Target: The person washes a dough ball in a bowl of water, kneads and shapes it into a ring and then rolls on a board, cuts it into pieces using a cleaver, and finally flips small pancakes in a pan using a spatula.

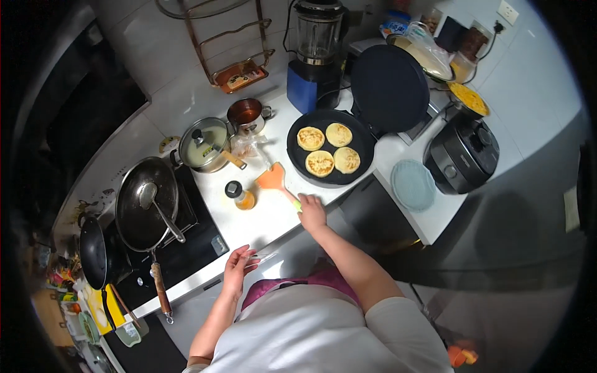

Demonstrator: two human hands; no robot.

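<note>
My right hand (312,213) lies over the green-tipped handle of an orange spatula (272,178), whose blade rests on the white countertop (242,231). Whether its fingers close on the handle is hard to tell. In front of my body, near the counter edge, my left hand (239,268) holds a small, thin, clear item (254,257) that I cannot identify. Beyond the spatula, four browned round flatbreads (320,163) lie in the black lower plate of an electric griddle (298,171), its lid (391,88) raised. An orange-filled glass bottle (244,201) with a black cap stands left of the spatula.
At left, a wok (133,212) with a metal ladle (148,195) sits on the stove, beside a smaller black pan (92,252). Lidded pot (205,140), small pot (246,114) and blender (303,86) stand behind. A blue plate (413,185) and dark appliance (461,156) are at right.
</note>
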